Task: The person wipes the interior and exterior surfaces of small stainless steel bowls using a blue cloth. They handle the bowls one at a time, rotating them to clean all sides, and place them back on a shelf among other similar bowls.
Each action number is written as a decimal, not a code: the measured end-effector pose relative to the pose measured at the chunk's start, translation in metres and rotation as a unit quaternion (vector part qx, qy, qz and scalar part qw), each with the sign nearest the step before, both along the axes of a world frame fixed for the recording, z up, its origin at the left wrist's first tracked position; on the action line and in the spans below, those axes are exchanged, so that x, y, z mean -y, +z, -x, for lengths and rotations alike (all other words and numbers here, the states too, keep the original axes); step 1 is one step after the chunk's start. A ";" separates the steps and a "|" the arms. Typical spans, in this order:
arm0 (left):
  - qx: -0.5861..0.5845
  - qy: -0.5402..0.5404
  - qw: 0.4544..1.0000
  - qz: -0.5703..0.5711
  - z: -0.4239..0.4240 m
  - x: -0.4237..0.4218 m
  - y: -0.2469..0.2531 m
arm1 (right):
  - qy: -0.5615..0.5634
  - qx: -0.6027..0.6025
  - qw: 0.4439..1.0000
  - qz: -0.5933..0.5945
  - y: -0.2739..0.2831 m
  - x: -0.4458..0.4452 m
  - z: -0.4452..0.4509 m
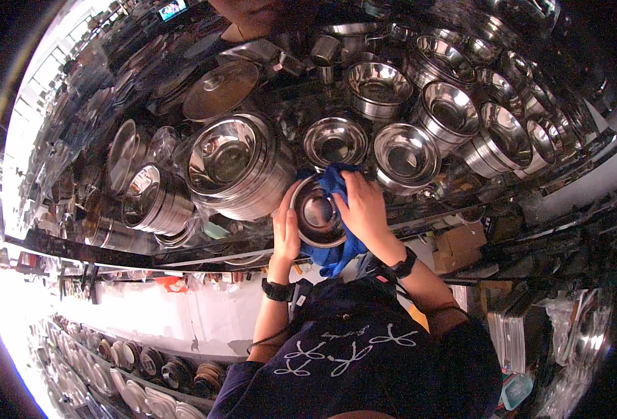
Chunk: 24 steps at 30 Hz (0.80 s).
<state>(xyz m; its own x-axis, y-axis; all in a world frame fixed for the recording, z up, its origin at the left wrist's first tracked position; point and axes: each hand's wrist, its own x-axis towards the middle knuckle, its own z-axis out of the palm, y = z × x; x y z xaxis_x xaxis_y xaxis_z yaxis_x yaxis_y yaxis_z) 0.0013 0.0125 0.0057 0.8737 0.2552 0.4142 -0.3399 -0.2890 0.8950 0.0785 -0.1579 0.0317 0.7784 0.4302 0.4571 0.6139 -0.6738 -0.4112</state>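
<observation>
A stainless steel bowl [316,212] is held in front of me between both hands. My left hand [286,235] grips the bowl's left rim, fingers along its outer side. My right hand [362,209] presses a blue cloth [334,259] against the bowl's right rim; the cloth also hangs below it. Just beyond stands another steel bowl [335,142], and a further bowl [407,157] sits to its right. A tall stack of wide steel bowls [230,157] rises close to my left hand. The bowl's underside is hidden.
More stacked steel bowls [451,112] crowd the right side. On the left are a smaller bowl stack [154,199] and a round lid [222,89]. The table's front edge [182,259] runs below my wrists. A cardboard box [460,246] is under the right part. Racks of plates [130,387] stand behind me.
</observation>
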 end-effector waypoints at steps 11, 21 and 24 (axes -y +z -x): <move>0.012 -0.020 0.999 0.046 -0.003 -0.007 -0.026 | 0.219 -0.033 0.971 -0.093 0.007 -0.033 0.036; 0.018 -0.016 1.000 0.005 -0.002 -0.003 -0.006 | 0.266 0.000 0.964 0.010 -0.003 0.013 0.045; 0.011 -0.003 1.000 -0.005 -0.001 -0.001 0.001 | 0.236 -0.058 0.969 0.053 0.002 0.033 0.038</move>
